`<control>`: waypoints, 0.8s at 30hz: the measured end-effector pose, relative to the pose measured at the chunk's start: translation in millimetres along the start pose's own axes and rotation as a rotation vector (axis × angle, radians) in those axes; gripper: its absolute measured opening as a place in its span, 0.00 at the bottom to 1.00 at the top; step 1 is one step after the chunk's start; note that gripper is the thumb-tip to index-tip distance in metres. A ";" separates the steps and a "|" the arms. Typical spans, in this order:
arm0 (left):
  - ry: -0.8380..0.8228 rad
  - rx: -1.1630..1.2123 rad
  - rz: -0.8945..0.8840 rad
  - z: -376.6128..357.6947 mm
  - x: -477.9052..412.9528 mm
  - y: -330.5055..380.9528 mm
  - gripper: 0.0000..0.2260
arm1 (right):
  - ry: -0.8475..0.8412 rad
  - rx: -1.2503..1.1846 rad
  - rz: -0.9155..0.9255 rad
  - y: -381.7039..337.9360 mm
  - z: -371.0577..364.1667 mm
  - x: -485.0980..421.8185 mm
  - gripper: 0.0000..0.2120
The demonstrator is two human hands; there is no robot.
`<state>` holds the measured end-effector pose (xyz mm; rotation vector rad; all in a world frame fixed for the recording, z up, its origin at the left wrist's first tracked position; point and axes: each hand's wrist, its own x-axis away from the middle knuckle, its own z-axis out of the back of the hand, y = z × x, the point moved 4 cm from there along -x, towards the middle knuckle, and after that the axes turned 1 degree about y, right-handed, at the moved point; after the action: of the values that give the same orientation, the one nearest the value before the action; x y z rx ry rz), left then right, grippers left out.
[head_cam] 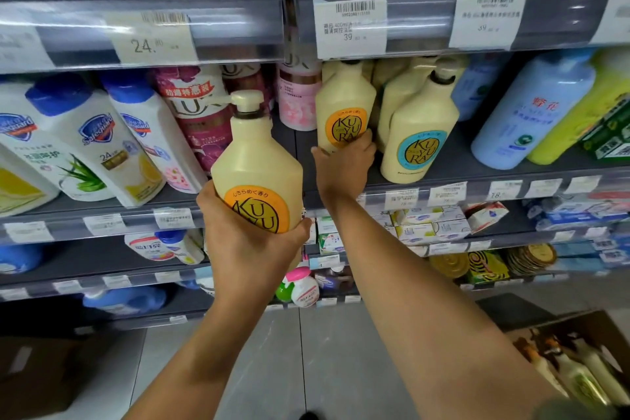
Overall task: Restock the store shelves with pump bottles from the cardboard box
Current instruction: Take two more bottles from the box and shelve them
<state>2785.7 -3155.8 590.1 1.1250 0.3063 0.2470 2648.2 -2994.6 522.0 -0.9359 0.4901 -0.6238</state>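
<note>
Head view: your left hand [245, 242] grips an unshelved pump bottle [255, 160], your right hand [344, 164] clasps a second bottle [344, 95] on the shelf [470, 164]; the box [586, 320] holds more.

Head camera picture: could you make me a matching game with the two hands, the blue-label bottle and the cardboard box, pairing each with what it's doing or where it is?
1. left hand
2. right hand
3. blue-label bottle
4. cardboard box

A. on the floor, lower right
B. stands on the shelf, untouched
C. holds the near orange-label bottle, off the shelf
D. grips the far orange-label bottle at the shelf

Pairs: 1-C, 2-D, 3-B, 4-A.
</note>
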 end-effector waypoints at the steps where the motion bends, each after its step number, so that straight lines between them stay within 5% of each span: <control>1: -0.002 -0.002 -0.002 0.0 0.1 -0.1 0.46 | 0.003 0.022 0.002 1.8 0.0 -1.8 0.48; 16: 0.009 -0.029 -0.050 -21.3 -1.4 -0.5 0.46 | -0.069 0.161 0.016 -5.3 -1.4 -26.0 0.40; 20: 0.006 -0.008 -0.069 -39.8 -11.0 11.5 0.44 | -0.263 0.097 0.122 -8.3 32.6 3.7 0.30; 24: 0.018 0.009 -0.070 -65.9 -31.8 13.1 0.47 | -0.161 0.055 0.424 16.2 116.0 40.4 0.18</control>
<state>2731.7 -3105.8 579.5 1.1192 0.3622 0.1936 2755.4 -2947.2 562.4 -0.7903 0.5047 -0.1750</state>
